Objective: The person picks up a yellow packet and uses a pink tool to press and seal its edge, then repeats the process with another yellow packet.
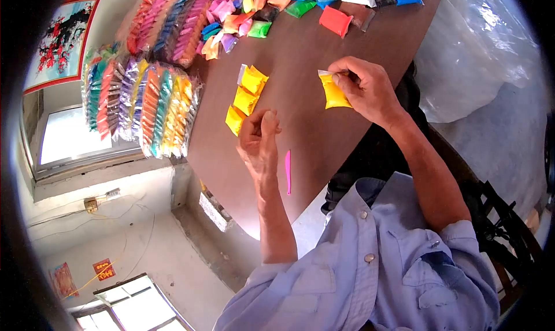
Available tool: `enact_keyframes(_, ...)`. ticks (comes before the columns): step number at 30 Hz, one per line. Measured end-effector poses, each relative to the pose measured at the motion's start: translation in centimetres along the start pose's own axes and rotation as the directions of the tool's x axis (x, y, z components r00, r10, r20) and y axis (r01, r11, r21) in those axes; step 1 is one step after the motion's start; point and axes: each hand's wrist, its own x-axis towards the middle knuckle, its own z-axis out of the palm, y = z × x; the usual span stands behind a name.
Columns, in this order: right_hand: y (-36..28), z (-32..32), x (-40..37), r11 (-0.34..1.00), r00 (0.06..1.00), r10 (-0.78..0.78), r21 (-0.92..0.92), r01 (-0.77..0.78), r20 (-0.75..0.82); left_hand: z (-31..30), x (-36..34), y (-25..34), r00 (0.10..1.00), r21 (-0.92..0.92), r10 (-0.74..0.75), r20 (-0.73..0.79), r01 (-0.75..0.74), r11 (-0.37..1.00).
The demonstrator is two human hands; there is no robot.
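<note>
Pinched between the thumb and fingers of my right hand point(367, 91) is a small yellow packet point(335, 95) with a clear strip along its top edge, raised over the brown table point(312, 134). My left hand point(258, 143) is closed with its fingers curled, and no object shows in it. Just beyond it lies a short row of yellow packets point(247, 100), the nearest partly covered by my hand. A thin pink plastic tool point(288, 172) rests on the table between my left hand and my body.
Loose packets in many colours, including a red packet point(335, 21), spread over the far table. Bundled packets in clear bags point(144, 108) are stacked at the left edge. A large clear plastic bag point(468, 53) stands to the right of the table, beside a dark chair point(503, 215).
</note>
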Motion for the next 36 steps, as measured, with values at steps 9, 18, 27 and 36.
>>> enact_keyframes(9, -0.1, 0.1, -0.1, 0.998, 0.998, 0.067, -0.003, -0.067, 0.001, -2.8, -3.4, -1.1, 0.996, 0.494, 0.07, 0.046, -0.084, 0.866)
enact_keyframes(18, -0.1, 0.2, -0.3, 0.998, 0.999, 0.053, 0.032, -0.053, -0.004, -6.3, -7.6, -1.0, 0.981, 0.619, -0.03, 0.19, -0.096, 0.779)
enact_keyframes(27, -0.3, 0.3, 0.0, 0.993, 1.0, 0.003, -0.118, -0.002, 0.011, -5.7, -7.4, -0.2, 0.978, 0.638, -0.063, 0.201, -0.082, 0.766)
enact_keyframes(36, 0.1, 0.1, -0.2, 0.997, 0.998, 0.041, -0.065, -0.038, 0.053, -5.8, -7.3, -0.9, 0.982, 0.593, -0.068, 0.178, -0.052, 0.804)
